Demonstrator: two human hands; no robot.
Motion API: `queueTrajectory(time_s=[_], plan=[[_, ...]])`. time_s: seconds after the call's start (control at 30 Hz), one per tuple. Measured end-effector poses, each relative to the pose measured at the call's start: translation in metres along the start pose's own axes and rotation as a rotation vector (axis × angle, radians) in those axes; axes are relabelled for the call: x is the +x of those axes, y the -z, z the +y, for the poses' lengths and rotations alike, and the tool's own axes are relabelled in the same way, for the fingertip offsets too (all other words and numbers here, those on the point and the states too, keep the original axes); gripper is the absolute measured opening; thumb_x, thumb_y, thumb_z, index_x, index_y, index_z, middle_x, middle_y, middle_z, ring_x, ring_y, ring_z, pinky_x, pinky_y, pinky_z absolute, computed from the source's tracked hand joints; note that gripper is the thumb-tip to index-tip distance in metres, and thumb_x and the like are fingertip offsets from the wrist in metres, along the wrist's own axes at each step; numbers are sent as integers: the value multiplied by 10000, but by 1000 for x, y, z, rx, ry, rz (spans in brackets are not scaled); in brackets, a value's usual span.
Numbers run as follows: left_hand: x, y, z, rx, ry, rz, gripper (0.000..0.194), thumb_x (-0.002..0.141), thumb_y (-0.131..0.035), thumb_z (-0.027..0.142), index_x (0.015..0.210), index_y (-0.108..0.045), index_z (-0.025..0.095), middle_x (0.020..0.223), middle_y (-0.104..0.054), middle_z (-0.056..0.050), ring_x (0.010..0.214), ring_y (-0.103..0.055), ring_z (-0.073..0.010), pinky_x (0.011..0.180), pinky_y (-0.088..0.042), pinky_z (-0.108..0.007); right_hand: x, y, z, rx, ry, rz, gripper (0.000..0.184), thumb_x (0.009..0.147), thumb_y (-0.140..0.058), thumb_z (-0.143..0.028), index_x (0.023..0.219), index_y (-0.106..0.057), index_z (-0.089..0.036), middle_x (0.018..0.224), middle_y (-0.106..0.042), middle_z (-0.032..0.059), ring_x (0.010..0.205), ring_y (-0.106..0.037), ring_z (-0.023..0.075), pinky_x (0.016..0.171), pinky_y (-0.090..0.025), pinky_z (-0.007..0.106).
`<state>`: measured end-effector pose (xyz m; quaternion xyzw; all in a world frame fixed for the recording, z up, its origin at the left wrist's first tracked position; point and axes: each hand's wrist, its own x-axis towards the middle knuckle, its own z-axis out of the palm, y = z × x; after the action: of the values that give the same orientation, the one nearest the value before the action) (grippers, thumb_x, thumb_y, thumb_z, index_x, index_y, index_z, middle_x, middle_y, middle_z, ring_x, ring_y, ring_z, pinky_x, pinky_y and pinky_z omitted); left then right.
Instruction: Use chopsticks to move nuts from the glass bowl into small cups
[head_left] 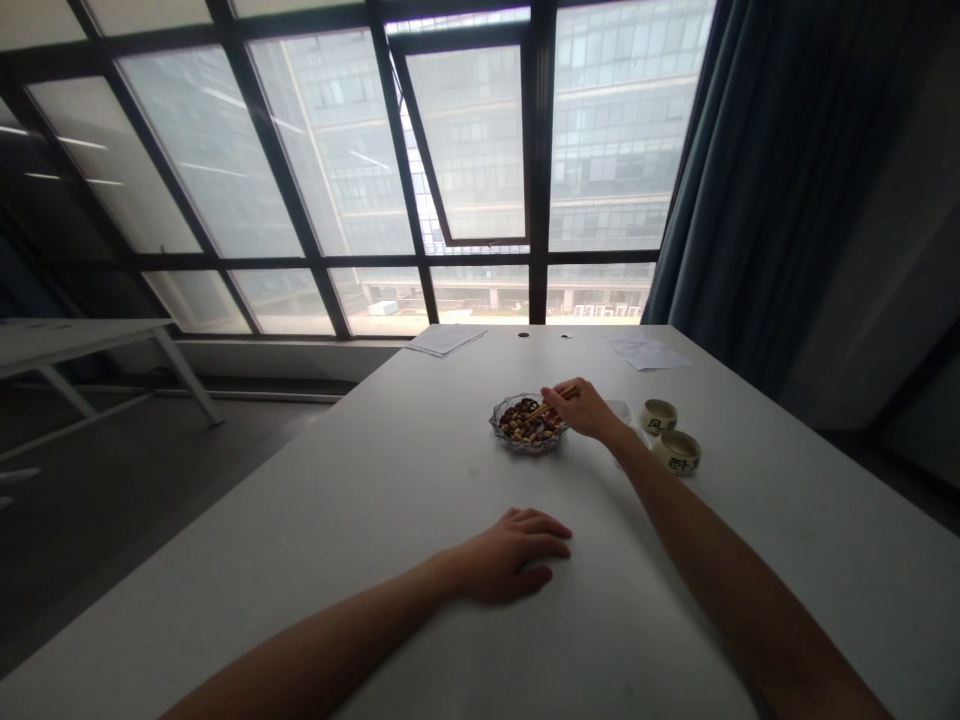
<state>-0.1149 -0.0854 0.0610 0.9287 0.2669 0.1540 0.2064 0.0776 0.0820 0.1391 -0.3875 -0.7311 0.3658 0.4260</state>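
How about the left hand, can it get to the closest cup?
Probably not straight across: the right arm lies between the left hand and the closest cup. It might have to reach around.

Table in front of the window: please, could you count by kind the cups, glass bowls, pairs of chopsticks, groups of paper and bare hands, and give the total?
Cups: 2
Glass bowl: 1
Pair of chopsticks: 1
Groups of paper: 2
Left hand and right hand: 2
Total: 8
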Motion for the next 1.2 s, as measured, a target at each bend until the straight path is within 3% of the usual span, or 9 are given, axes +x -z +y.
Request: queueTrajectory(time_s=[0.47, 0.7, 0.97, 1.1, 1.2], plan=[[-1, -2, -2, 9, 3, 16, 359, 967, -595, 284, 1326, -616, 292, 1442, -599, -67, 1326, -539, -277, 1153, -346, -441, -3, 8, 7, 86, -46, 36, 422, 848, -752, -547, 732, -731, -142, 728, -775, 131, 574, -746, 227, 533, -614, 282], [0, 0, 0, 11, 0, 11, 357, 960, -603, 276, 1316, -612, 288, 1433, -602, -67, 1318, -548, -276, 1151, -351, -431, -3, 1, 9, 159, -96, 43, 429, 859, -740, -546, 684, -707, -156, 639, -747, 111, 577, -753, 243, 521, -623, 285], [-1, -1, -1, 17, -2, 12, 364, 960, -602, 271, 1324, -613, 288, 1433, -604, -74, 1328, -545, -280, 1153, -356, -433, -5, -1, 1, 204, -112, 141, 403, 851, -774, -478, 624, -688, -156, 616, -739, 121, 551, -749, 252, 502, -625, 278], [-1, -1, -1, 10, -1, 17, 372, 952, -613, 261, 1323, -611, 297, 1432, -605, -57, 1328, -541, -269, 1153, -356, -422, -4, 19, -13, 202, -95, 188, 355, 878, -769, -409, 647, -699, -149, 629, -740, 128, 557, -752, 249, 530, -642, 286], [-1, 0, -1, 4, -1, 12, 380, 950, -614, 256, 1327, -610, 295, 1435, -603, -60, 1332, -537, -270, 1156, -355, -425, -8, 53, -30, 186, -90, 262, 320, 895, -761, -379, 698, -715, -132, 673, -753, 137, 550, -750, 236, 557, -656, 303]])
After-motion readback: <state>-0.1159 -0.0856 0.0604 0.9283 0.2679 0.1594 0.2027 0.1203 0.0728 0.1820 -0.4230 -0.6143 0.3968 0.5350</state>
